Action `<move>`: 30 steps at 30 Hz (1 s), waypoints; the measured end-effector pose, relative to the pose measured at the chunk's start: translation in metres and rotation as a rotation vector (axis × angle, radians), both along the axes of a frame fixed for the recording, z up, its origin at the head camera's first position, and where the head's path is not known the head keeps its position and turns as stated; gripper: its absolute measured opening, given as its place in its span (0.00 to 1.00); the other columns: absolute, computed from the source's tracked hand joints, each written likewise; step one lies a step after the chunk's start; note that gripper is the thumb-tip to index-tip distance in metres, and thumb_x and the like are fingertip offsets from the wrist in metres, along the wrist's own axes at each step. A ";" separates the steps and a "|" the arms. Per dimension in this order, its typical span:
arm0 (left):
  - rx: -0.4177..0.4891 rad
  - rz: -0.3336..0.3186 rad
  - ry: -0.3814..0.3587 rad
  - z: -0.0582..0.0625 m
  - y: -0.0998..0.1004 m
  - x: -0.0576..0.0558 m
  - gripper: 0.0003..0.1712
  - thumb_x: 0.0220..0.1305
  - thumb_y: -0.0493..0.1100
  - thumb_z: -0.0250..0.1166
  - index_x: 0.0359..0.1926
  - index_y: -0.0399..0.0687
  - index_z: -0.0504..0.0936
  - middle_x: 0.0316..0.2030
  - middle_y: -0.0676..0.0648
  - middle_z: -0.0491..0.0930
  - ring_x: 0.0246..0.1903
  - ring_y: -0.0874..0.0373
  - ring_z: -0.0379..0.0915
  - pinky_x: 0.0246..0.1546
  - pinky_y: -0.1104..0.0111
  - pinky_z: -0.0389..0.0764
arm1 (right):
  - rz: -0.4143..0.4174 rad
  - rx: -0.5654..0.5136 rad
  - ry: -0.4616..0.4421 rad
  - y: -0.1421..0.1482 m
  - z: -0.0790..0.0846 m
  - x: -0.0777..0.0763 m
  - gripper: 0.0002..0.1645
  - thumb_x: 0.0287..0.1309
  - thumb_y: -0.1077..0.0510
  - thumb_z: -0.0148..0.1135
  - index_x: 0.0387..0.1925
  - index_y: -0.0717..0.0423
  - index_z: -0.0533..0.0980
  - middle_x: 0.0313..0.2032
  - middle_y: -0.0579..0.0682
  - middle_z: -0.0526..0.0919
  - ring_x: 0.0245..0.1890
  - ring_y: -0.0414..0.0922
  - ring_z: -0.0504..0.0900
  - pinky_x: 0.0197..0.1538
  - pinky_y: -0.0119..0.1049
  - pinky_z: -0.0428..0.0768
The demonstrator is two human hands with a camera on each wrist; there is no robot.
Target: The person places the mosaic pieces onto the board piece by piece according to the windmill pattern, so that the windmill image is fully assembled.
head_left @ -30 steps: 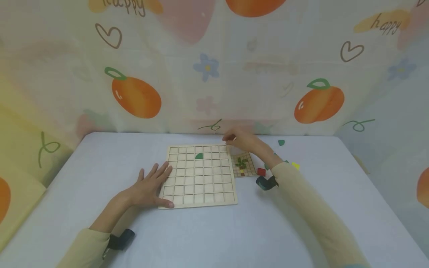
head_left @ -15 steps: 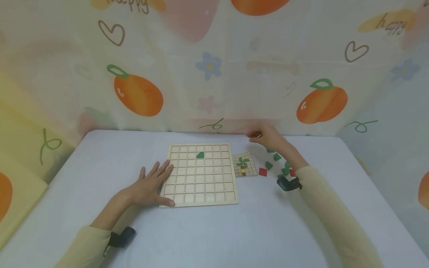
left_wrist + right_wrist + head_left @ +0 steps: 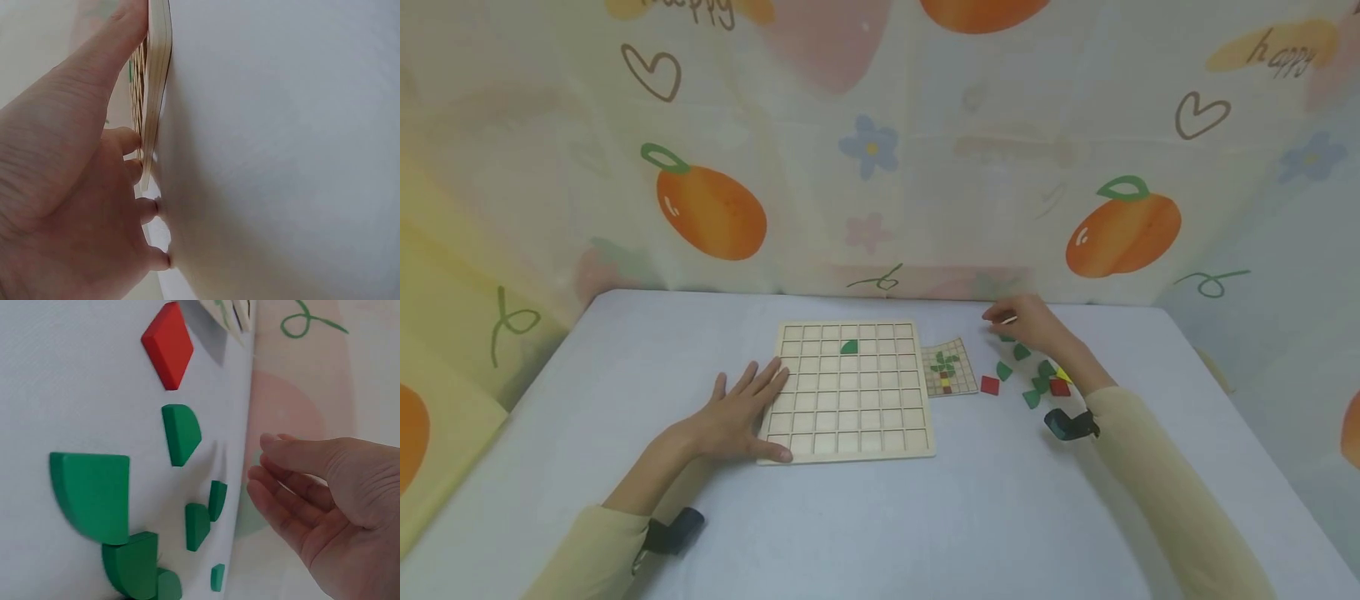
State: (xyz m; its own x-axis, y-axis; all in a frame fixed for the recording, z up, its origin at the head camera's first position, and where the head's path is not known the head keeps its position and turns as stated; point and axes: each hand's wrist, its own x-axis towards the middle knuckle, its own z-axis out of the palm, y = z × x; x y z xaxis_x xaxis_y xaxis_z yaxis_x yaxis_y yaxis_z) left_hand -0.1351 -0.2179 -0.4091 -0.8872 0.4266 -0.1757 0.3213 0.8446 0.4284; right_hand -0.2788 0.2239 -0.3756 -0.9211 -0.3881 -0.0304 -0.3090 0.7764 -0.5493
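Note:
My left hand [image 3: 730,425] rests with spread fingers on the left edge of a wooden grid board [image 3: 847,398]. In the left wrist view its thumb lies over the board's rim [image 3: 159,56]. One green quarter-round piece [image 3: 850,347] sits in a cell near the board's top. My right hand [image 3: 1030,323] is above the far right of the table, fingers loosely bent. The right wrist view shows nothing held in the right hand [image 3: 325,494]. Below it lie several loose green quarter-round pieces [image 3: 94,497] and a red square [image 3: 167,347].
A small pattern card [image 3: 958,379] with a green, red and yellow design lies against the board's right side. Right of it are a red square [image 3: 990,385], another red piece [image 3: 1060,387] and a yellow piece [image 3: 1063,374]. A printed cloth [image 3: 880,200] hangs behind the table.
My right hand has moved rightward from the board's far right corner, past the card, to above the loose pieces. The left hand stays on the board.

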 end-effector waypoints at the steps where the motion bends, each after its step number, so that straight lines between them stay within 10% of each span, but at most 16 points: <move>1: -0.001 -0.001 0.002 0.000 0.000 0.000 0.72 0.43 0.72 0.72 0.76 0.38 0.47 0.77 0.37 0.39 0.73 0.31 0.30 0.63 0.30 0.30 | -0.007 0.001 -0.007 0.001 -0.001 0.001 0.15 0.61 0.66 0.64 0.50 0.66 0.81 0.47 0.62 0.84 0.50 0.57 0.80 0.54 0.50 0.80; 30: 0.002 0.000 0.016 -0.002 -0.001 0.001 0.72 0.43 0.72 0.71 0.76 0.39 0.46 0.77 0.37 0.39 0.73 0.31 0.30 0.64 0.31 0.29 | -0.112 0.103 -0.073 0.016 -0.017 0.001 0.20 0.60 0.64 0.66 0.53 0.68 0.78 0.52 0.65 0.81 0.53 0.60 0.77 0.56 0.52 0.77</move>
